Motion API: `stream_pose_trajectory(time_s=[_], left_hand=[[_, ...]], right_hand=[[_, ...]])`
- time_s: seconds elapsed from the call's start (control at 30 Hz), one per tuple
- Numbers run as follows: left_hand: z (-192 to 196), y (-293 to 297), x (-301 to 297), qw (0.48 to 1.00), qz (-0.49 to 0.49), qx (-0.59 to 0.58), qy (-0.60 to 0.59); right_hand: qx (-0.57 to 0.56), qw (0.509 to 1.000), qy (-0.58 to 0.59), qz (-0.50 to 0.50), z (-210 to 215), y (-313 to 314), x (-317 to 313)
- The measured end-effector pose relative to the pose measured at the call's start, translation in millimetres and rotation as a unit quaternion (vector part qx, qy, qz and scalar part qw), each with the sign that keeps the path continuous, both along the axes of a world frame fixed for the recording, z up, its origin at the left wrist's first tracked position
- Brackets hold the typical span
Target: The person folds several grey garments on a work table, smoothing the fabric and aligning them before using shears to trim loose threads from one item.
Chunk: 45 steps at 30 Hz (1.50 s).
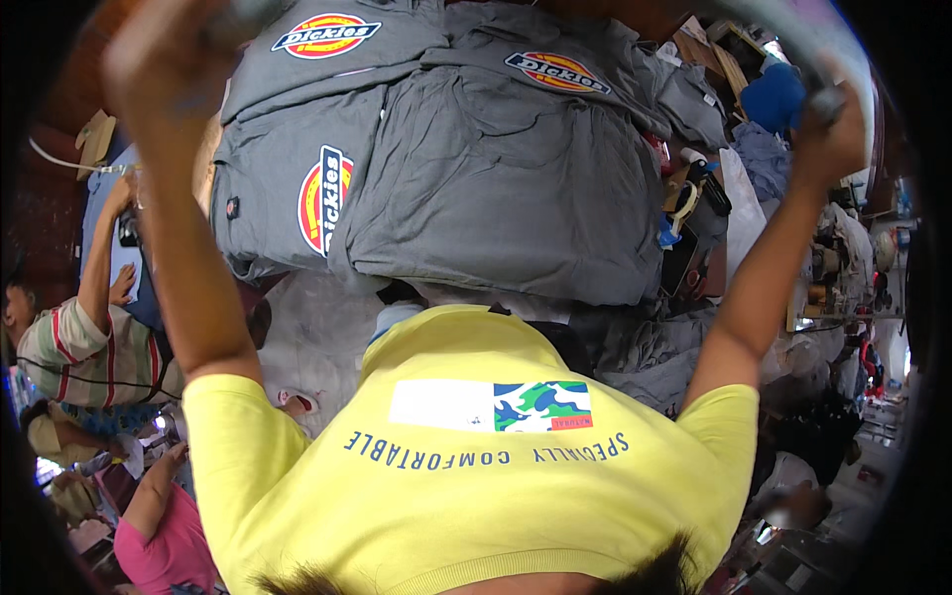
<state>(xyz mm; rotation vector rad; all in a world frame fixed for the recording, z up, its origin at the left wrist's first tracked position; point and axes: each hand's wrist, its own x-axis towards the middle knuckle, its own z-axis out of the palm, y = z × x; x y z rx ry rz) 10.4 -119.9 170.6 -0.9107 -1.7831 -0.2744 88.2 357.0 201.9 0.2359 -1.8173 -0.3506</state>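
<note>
Both my arms are raised wide apart. My left hand [164, 64], smeared by motion at the upper left, is closed at the edge of a grey cloth that runs out of the top of the view. High on the right, my right hand [838, 134] is closed around a bunched part of the grey cloth [793, 25]. Between and below my hands lies a pile of dark grey T-shirts [506, 188]. Several bear a red, yellow and blue printed badge [325, 201]. Most of the held cloth lies outside the view.
A person in a striped shirt [84, 347] works at the left, and another in a pink top [164, 540] sits lower left. A roll of tape [686, 201], a blue round object [773, 97] and crumpled cloths [759, 159] crowd the right side.
</note>
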Motion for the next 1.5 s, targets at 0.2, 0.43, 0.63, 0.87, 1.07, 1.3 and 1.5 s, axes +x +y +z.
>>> stream_pose_trajectory(time_s=[0.2, 0.43, 0.63, 0.87, 1.07, 1.3, 1.5], left_hand=[[-208, 13, 86, 0.911, 0.041, -0.052, -0.407], [-282, 12, 153, 0.876, 0.073, -0.02, -0.476], [-295, 5, 161, 0.835, 0.053, 0.057, -0.545], [-292, 2, 160, 0.825, 0.037, 0.114, -0.551], [-284, 2, 143, 0.746, 0.077, 0.29, -0.595], [-286, 6, 128, 0.627, 0.071, 0.203, -0.749], [-282, 2, 111, 0.546, 0.048, 0.157, -0.821]], right_hand=[[-0.051, 0.949, -0.307, 0.044, -242, -28, 71], [-0.235, 0.854, -0.464, 0.008, -334, -67, 171], [-0.284, 0.845, -0.453, 0.006, -345, -70, 186], [-0.451, 0.804, -0.382, 0.058, -340, -63, 182], [-0.684, 0.679, -0.259, 0.06, -347, -49, 175], [-0.836, 0.457, -0.3, 0.041, -339, -51, 171], [-0.835, 0.422, -0.351, 0.045, -325, -69, 158]])
